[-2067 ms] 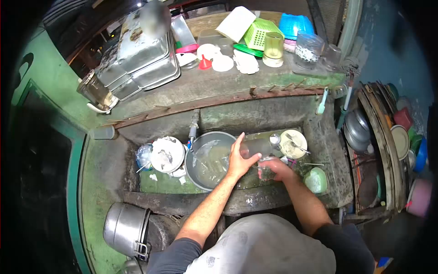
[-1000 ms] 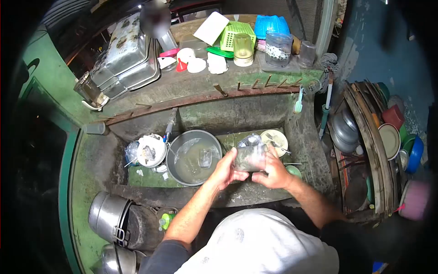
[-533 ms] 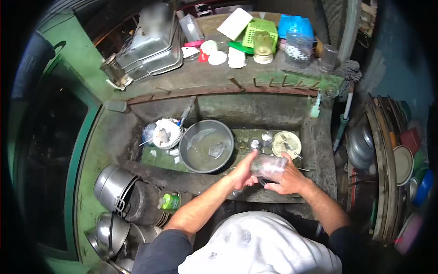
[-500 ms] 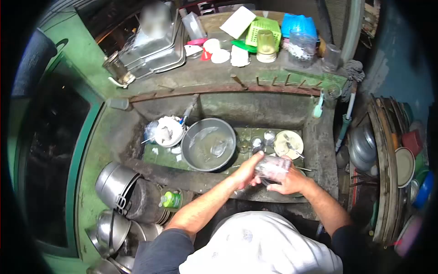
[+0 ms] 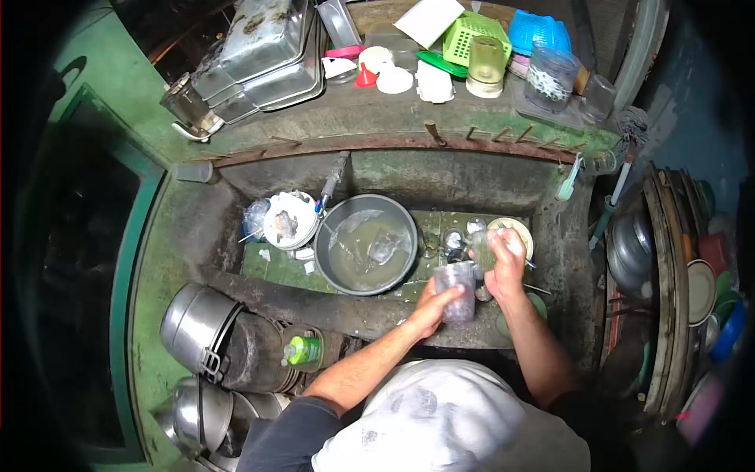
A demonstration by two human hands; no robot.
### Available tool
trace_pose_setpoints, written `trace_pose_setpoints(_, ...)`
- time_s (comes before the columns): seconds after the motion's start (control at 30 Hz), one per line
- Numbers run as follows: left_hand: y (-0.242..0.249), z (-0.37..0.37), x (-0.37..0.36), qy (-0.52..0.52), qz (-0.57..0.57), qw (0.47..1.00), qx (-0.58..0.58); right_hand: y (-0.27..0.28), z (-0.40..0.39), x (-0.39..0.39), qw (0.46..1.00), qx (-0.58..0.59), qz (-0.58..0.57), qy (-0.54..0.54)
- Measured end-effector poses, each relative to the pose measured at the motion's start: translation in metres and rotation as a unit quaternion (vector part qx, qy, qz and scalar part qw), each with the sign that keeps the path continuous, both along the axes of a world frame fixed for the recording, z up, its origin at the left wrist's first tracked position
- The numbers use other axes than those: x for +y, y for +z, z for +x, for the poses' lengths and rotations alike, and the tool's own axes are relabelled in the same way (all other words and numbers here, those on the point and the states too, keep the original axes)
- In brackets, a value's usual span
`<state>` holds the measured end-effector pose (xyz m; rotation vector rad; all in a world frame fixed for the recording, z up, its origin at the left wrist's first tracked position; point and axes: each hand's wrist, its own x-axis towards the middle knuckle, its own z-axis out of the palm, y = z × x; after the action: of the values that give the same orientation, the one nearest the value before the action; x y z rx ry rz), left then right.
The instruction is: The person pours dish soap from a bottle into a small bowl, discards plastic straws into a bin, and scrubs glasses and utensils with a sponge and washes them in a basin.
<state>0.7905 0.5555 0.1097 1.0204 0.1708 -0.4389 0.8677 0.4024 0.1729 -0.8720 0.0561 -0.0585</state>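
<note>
The left hand (image 5: 431, 308) grips a clear container (image 5: 457, 293) by its side, thumb laid across the front and fingers around the wall. The container is roughly upright, its mouth facing up, and it is held above the front part of the sink (image 5: 370, 313). The right hand (image 5: 507, 263) is raised just beside it, the grip curled around a translucent item (image 5: 483, 250) — too blurred to name.

To the left of both hands, a round grey basin (image 5: 322, 248) stands in the sink, holding cloudy water with a clear piece (image 5: 384, 248) in it. A tap (image 5: 330, 186) comes down by the basin's upper left rim, and beside that is a stack of white dishes (image 5: 290, 220). Past the hands, small glassware (image 5: 454, 239) sits on the sink floor, and a cream plate (image 5: 528, 236) is partly hidden by the right hand.

The tabletop (image 5: 330, 124) behind the sink carries metal trays (image 5: 267, 47), a red funnel (image 5: 366, 77), a green basket (image 5: 472, 41) and a blue basket (image 5: 539, 33). A green bottle (image 5: 303, 350) and metal pots (image 5: 195, 326) are at the lower left — the bottle nearer the left forearm.
</note>
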Motion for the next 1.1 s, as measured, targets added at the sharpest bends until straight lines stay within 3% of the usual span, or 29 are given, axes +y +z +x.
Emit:
trace_pose_setpoints(0.03,-0.005,0.003,0.007,0.073,-0.068,0.992,0.083,-0.006,-0.002,0.006,0.985,-0.055,-0.163,-0.028)
trace_pose_setpoints(0.07,-0.002,0.005,0.021,0.077,-0.094,0.987,0.109,-0.007,-0.008,0.014,0.939,-0.109,-0.321,-0.055)
trace_pose_setpoints(0.1,-0.001,0.010,0.029,0.101,-0.110,0.981,0.125,-0.011,-0.017,0.027,0.909,-0.141,-0.392,0.034)
trace_pose_setpoints(0.13,-0.002,0.013,0.035,0.121,-0.125,0.974,0.145,-0.046,-0.025,0.039,0.830,-0.233,-0.502,0.067)
trace_pose_setpoints(0.17,-0.013,0.016,0.042,0.127,-0.052,0.978,0.157,-0.038,-0.034,0.061,0.811,-0.231,-0.537,0.039)
trace_pose_setpoints(0.2,-0.024,0.018,0.051,0.142,-0.048,0.976,0.161,-0.043,-0.027,0.076,0.810,-0.244,-0.534,0.014)
trace_pose_setpoints(0.27,-0.024,0.016,0.075,0.139,-0.078,0.974,0.163,-0.062,-0.001,0.106,0.842,-0.157,-0.510,-0.075)
trace_pose_setpoints(0.3,-0.023,0.013,0.085,0.115,-0.030,0.981,0.151,-0.072,0.014,0.117,0.898,-0.038,-0.435,-0.052)
trace_pose_setpoints(0.37,-0.049,0.022,0.118,0.090,-0.116,0.981,0.128,-0.084,0.019,0.131,0.952,0.146,-0.267,0.039)
trace_pose_setpoints(0.4,-0.062,0.032,0.135,0.093,-0.169,0.975,0.109,-0.089,0.011,0.142,0.959,0.138,-0.234,0.085)
trace_pose_setpoints(0.47,-0.045,0.058,0.159,0.117,-0.161,0.977,0.078,-0.094,-0.002,0.160,0.917,0.131,-0.364,0.099)
trace_pose_setpoints(0.5,-0.024,0.065,0.162,0.141,-0.081,0.985,0.065,-0.092,-0.002,0.167,0.915,0.141,-0.366,0.090)
trace_pose_setpoints(0.53,-0.036,0.071,0.169,0.132,-0.085,0.985,0.071,-0.088,0.001,0.173,0.892,0.057,-0.442,0.071)
trace_pose_setpoints(0.57,-0.052,0.076,0.176,0.147,0.009,0.987,0.057,-0.086,0.002,0.177,0.856,-0.028,-0.513,0.057)
trace_pose_setpoints(0.6,-0.068,0.077,0.185,0.161,0.103,0.981,0.043,-0.084,0.007,0.175,0.854,-0.019,-0.517,0.057)
trace_pose_setpoints(0.67,-0.070,0.076,0.200,0.155,0.052,0.980,0.116,-0.082,0.030,0.168,0.869,0.023,-0.438,0.231)
trace_pose_setpoints(0.73,-0.084,0.068,0.212,0.120,-0.205,0.936,0.261,-0.101,0.042,0.174,0.875,0.082,-0.427,0.212)
trace_pose_setpoints(0.8,-0.079,0.066,0.199,0.057,-0.188,0.944,0.267,-0.121,0.046,0.188,0.946,0.122,-0.290,0.077)
trace_pose_setpoints(0.83,-0.081,0.065,0.183,0.092,-0.141,0.958,0.230,-0.122,0.037,0.196,0.955,0.201,-0.204,0.084)
trace_pose_setpoints(0.87,-0.076,0.071,0.172,0.128,-0.093,0.969,0.191,-0.135,0.024,0.198,0.954,0.202,-0.205,0.082)
trace_pose_setpoints(0.93,-0.074,0.085,0.171,0.167,-0.076,0.964,0.191,-0.158,0.009,0.196,0.903,0.174,-0.381,0.096)
trace_pose_setpoints(0.97,-0.085,0.091,0.177,0.220,0.018,0.946,0.239,-0.144,0.008,0.186,0.854,0.216,-0.434,0.190)
trace_pose_setpoints(1.03,-0.144,0.096,0.206,0.240,0.052,0.937,0.248,-0.110,0.001,0.165,0.823,0.215,-0.478,0.220)
trace_pose_setpoints(1.1,-0.198,0.099,0.235,0.267,0.150,0.920,0.246,-0.104,-0.001,0.129,0.730,0.163,-0.614,0.253)
